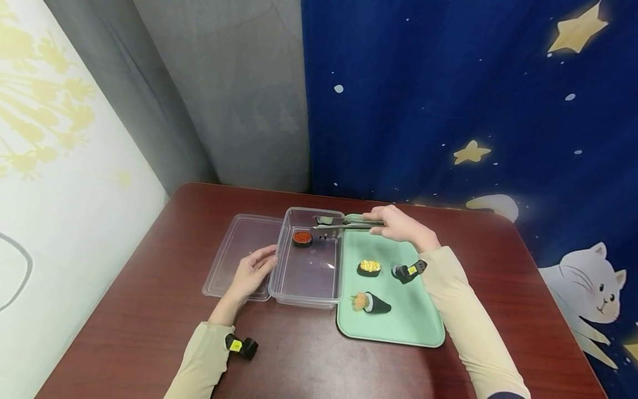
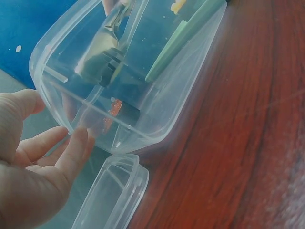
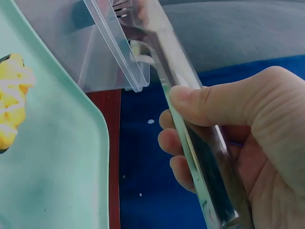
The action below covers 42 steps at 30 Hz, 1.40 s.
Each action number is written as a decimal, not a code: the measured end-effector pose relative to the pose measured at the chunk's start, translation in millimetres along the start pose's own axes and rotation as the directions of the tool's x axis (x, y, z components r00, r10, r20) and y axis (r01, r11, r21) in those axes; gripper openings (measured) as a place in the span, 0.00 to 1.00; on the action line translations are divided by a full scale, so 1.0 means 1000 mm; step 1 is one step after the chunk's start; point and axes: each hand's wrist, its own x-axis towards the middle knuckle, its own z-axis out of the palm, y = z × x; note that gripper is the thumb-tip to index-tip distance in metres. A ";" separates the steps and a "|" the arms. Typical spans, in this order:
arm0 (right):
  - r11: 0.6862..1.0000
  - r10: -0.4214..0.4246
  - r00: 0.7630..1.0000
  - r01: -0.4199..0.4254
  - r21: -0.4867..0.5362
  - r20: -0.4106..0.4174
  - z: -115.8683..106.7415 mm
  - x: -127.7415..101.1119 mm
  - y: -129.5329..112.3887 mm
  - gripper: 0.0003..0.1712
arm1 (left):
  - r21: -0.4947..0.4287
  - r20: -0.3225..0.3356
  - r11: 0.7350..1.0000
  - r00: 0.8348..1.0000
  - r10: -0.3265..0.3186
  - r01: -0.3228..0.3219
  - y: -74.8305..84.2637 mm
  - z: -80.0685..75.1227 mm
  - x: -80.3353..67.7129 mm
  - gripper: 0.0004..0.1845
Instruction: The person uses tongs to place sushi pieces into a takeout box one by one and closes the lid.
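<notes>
My right hand [image 1: 399, 224] grips metal tongs [image 3: 186, 105], thumb on one arm and fingers curled round the other. The tongs' toothed ends reach over the clear plastic container [image 1: 309, 302]. At those ends is a small pale-and-dark sushi piece [image 1: 324, 220], partly hidden by the metal. Inside the container sits a sushi piece topped with red roe [image 1: 302, 238]. My left hand [image 1: 253, 271] rests its fingertips and thumb against the container's left wall, fingers loosely bent. The left wrist view shows the fingertips [image 2: 78, 136] right at the plastic.
A clear lid [image 1: 224, 260] lies left of the container. On the right, a green tray [image 1: 408, 327] bears a yellow-topped sushi piece [image 1: 369, 268] and a cone-shaped hand roll [image 1: 377, 303]. Another piece [image 1: 396, 271] is partly covered by the right wrist camera. Curtains hang behind the table.
</notes>
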 end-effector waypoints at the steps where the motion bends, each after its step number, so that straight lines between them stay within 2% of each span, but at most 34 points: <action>1: 1.000 -0.002 1.000 0.002 -0.017 0.005 0.000 0.002 -0.002 0.23 | 0.001 0.000 1.000 1.000 0.000 0.000 0.001 0.000 0.000 0.20; 8: 0.993 0.036 0.997 -0.028 -0.112 0.073 0.000 0.017 -0.015 0.23 | -0.003 -0.009 1.000 1.000 -0.005 0.005 0.001 0.001 0.000 0.20; 15: 0.982 0.113 0.986 -0.093 -0.162 0.119 -0.001 0.026 -0.027 0.24 | -0.011 -0.001 1.000 1.000 -0.008 0.008 0.001 0.001 -0.001 0.20; 23: 0.975 0.126 0.983 -0.098 -0.197 0.135 -0.004 0.032 -0.038 0.25 | -0.019 -0.004 1.000 1.000 -0.004 0.004 0.002 0.001 0.000 0.20; 29: 0.964 0.163 0.975 -0.124 -0.236 0.150 -0.006 0.036 -0.045 0.25 | 0.013 -0.003 1.000 1.000 -0.013 0.013 0.001 0.000 0.000 0.21; 36: 0.959 0.201 0.961 -0.154 -0.237 0.190 -0.008 0.038 -0.054 0.24 | 0.013 -0.003 1.000 1.000 -0.018 0.018 0.001 0.000 -0.001 0.21; 42: 0.968 0.177 0.969 -0.140 -0.209 0.170 -0.009 0.038 -0.051 0.27 | 0.014 -0.007 1.000 1.000 -0.017 0.017 0.001 0.001 -0.001 0.20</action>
